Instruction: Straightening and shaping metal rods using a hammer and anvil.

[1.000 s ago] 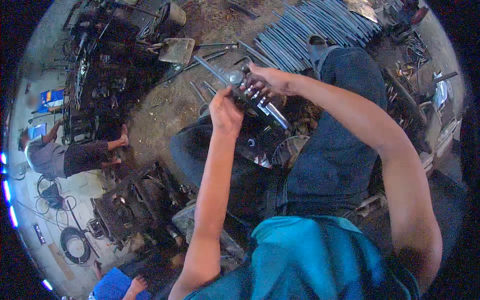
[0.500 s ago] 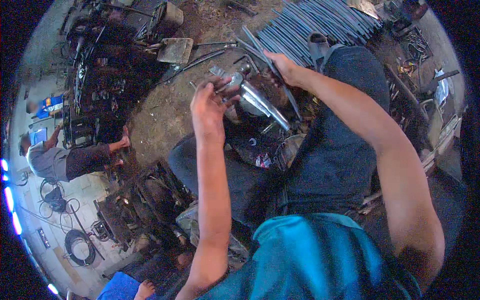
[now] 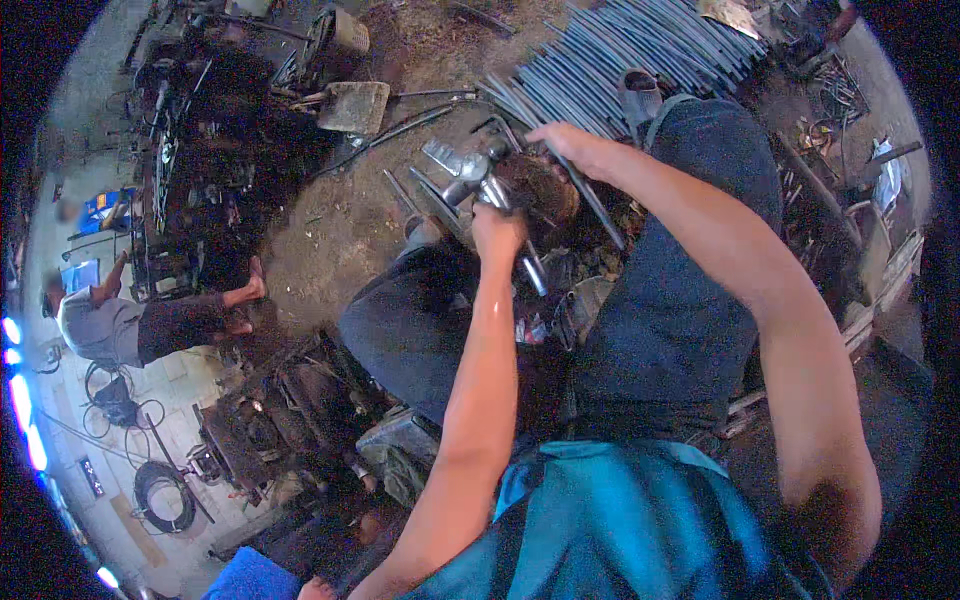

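My left hand (image 3: pixel 498 230) is wrapped round the shiny tubular handle of a metal hammer (image 3: pixel 533 272). The hammer's head sticks out past the hand toward the far left, and the handle's end shows below it. In my right hand (image 3: pixel 575 150) is a long, thin grey metal rod (image 3: pixel 602 212), slanting toward my right knee. Between the two hands stands a brown, round block (image 3: pixel 553 190) that looks like a stump, partly hidden by hand and rod. A bent dark bar (image 3: pixel 497 126) lies at its far side.
Many grey rods (image 3: pixel 640 60) lie in rows at the far right, beyond my sandalled foot (image 3: pixel 638 92). A shovel (image 3: pixel 354 107) rests on the dirt floor at the far left. Dark machinery (image 3: pixel 190 150) lines the left side, where another person (image 3: pixel 105 325) is seated. Scrap metal lies right.
My left hand, open and spread over the hammer before, has closed on its handle, and the hammer has shifted. The rod in my right hand has slid or tilted toward me.
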### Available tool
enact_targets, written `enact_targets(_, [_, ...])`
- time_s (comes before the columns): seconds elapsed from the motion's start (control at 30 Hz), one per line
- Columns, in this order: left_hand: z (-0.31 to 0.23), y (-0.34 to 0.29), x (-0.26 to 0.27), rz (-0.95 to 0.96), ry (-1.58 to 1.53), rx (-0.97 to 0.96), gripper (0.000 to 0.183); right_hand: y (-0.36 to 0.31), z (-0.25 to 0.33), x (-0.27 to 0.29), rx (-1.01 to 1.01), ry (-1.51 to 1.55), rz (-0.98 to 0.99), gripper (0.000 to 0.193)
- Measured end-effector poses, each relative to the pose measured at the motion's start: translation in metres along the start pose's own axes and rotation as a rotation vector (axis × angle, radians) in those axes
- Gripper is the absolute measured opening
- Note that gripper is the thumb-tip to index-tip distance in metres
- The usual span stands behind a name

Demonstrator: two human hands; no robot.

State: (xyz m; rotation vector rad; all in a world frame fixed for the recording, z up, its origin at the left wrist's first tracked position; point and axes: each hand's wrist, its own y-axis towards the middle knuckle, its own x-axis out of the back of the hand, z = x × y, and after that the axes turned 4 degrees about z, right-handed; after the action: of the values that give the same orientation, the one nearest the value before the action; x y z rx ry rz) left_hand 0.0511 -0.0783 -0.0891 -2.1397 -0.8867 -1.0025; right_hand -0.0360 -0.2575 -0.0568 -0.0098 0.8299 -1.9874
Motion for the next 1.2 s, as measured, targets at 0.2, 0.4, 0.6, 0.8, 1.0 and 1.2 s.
enact_targets(0.2, [0.02, 0.007, 0.059, 0.398, -0.491, 0.477, 0.02, 0.017, -0.023, 0.019, 0.022, -0.797, -0.09, 0.04])
enact_targets(0.4, [0.04, -0.049, 0.108, 0.615, -1.267, 0.654, 0.021, -0.017, -0.012, -0.001, 0.074, -0.965, -0.111, 0.043])
enact_targets(0.6, [0.028, -0.097, 0.144, 0.331, -1.087, 0.41, 0.032, -0.015, -0.028, 0.0, 0.301, -1.212, -0.055, 0.037])
enact_targets(0.8, [0.031, -0.116, 0.172, 0.247, -1.057, 0.321, 0.031, -0.018, -0.006, -0.04, 0.503, -1.267, -0.053, 0.035])
enact_targets(1.0, [0.026, -0.129, 0.178, 0.242, -0.88, 0.304, 0.033, -0.034, 0.013, -0.037, 0.09, -1.436, 0.105, 0.038])
enact_targets(1.2, [0.024, -0.141, 0.163, 0.317, -0.919, 0.322, 0.031, -0.058, -0.005, -0.037, -0.087, -1.495, 0.26, 0.03])
